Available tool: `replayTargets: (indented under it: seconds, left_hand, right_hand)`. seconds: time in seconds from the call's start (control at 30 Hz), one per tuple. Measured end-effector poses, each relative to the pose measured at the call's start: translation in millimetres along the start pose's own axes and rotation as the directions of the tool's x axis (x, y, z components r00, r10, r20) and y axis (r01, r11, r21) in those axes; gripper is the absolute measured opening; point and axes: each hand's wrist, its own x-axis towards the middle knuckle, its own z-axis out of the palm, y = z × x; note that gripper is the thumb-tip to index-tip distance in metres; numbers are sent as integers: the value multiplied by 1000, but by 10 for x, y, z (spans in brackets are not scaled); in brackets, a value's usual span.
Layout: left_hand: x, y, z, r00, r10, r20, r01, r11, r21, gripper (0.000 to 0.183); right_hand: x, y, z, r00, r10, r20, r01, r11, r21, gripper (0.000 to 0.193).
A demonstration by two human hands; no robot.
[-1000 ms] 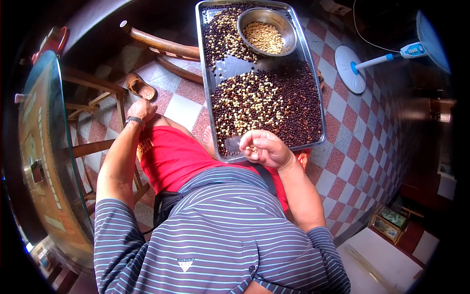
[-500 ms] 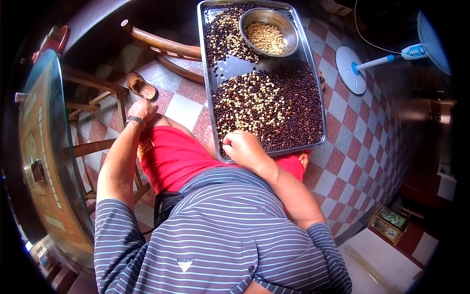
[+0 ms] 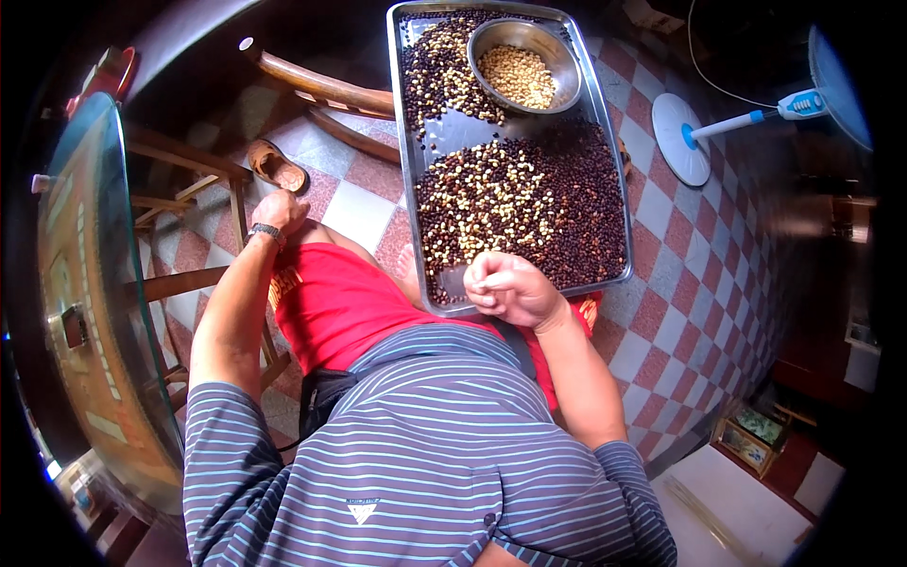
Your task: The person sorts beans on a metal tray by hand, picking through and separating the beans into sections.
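Observation:
My right hand (image 3: 510,288) hovers over the near edge of a metal tray (image 3: 408,180), its fingers curled and thumb pressed against them. Whatever the fingers may hold is too small to make out. Dark beans (image 3: 590,213) cover much of the tray's near half, mixed with pale beans (image 3: 491,194). At the tray's far right stands a steel bowl (image 3: 479,80) with pale beans inside. More mixed beans lie to the bowl's left. My left hand (image 3: 281,213), a watch on its wrist, rests on my left knee; its fingertips are hidden.
A glass-topped table (image 3: 80,283) stands at my left, with a wooden frame beside it. A brown sandal (image 3: 277,167) lies on the checkered floor (image 3: 652,283) near curved wooden furniture (image 3: 321,85). At the far right is a white and blue fan (image 3: 680,137).
My right hand has lifted from the beans at the tray's near left corner and moved right, turning so its curled fingers show. My left hand has stayed on the knee.

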Motion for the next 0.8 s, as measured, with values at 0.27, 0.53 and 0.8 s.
replayTargets:
  seconds: [0.27, 0.53, 0.8]
  left_hand:
    - [-30, 2, 42, 1000, -5, 23, 5, 1000, 1, 50]
    - [5, -33, 65, 999, 4, -48, -5, 1000, -27, 47]
    - [-34, 28, -35, 1000, 0, 14, 0, 1000, 6, 50]
  right_hand:
    - [266, 272, 37, 887, -367, -280, -20, 576, -817, 9]
    - [437, 405, 114, 843, -532, -82, -163, -108, -981, 12]
    - [470, 345, 22, 886, -463, -4, -119, -219, -969, 11]
